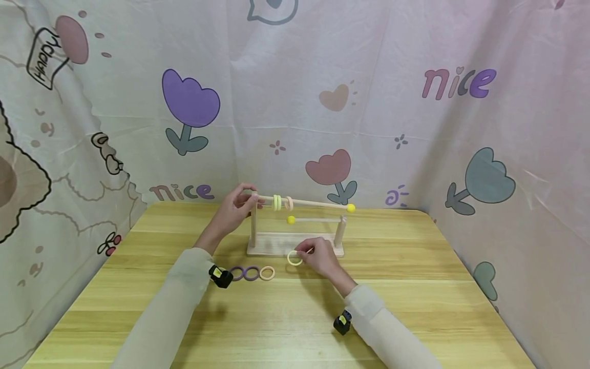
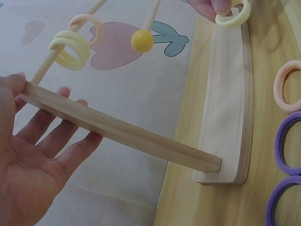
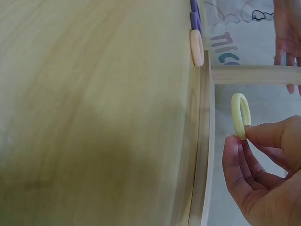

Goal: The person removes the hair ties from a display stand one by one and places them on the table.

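My left hand [image 1: 234, 207] grips the top of the left post [image 2: 136, 136] of a wooden stand, thumb on the near side and fingers behind. From that post an upper rod [image 1: 318, 204] runs right to a yellow ball end. Two pale yellow hair ties [image 2: 70, 52] and a peach hair tie [image 2: 99, 30] hang on this rod near the left hand. My right hand [image 1: 321, 256] pinches another pale yellow hair tie [image 3: 236, 115] between thumb and fingertips, in front of the stand's base [image 1: 281, 243]. The tie stands upright, its loop pointing away from the fingers.
On the table [image 1: 286, 318], left of the right hand, a peach hair tie [image 1: 261, 274] and two purple hair ties [image 2: 278, 141] lie in a row; another is partly hidden by the left wrist camera [image 1: 221, 277]. A lower rod [image 1: 315, 220] with a yellow ball extends leftward from the right post [image 1: 340, 233].
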The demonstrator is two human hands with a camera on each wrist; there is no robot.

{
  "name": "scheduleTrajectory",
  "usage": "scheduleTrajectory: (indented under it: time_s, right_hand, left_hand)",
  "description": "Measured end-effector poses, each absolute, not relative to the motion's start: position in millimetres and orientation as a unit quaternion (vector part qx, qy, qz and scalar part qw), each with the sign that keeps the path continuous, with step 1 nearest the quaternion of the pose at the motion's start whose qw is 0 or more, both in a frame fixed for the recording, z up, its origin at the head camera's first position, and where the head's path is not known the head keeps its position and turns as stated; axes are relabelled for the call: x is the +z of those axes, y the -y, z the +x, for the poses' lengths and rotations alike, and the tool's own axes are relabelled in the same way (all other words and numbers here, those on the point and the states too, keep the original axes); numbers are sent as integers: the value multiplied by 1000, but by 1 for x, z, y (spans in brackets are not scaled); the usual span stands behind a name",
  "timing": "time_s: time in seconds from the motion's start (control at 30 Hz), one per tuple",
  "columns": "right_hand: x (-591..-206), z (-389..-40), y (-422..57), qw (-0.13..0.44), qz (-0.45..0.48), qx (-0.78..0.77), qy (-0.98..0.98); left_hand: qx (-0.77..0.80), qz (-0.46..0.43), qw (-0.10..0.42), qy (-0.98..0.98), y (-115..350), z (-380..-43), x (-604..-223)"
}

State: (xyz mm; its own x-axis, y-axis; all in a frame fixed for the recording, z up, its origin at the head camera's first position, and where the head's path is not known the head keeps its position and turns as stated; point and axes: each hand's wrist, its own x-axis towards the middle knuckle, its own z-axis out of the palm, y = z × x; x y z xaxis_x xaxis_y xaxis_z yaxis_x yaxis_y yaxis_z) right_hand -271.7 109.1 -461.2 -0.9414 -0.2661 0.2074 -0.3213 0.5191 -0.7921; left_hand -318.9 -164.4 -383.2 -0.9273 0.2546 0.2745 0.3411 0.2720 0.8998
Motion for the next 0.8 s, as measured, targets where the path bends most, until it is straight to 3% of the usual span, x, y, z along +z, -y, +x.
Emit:
scheduleTrajectory:
  time_s: [0.8]
  right_hand:
    - [-475,-271,-97,17,192,427,883]
  left_hand:
    - [-578,-193,39,792,164,-318,-384]
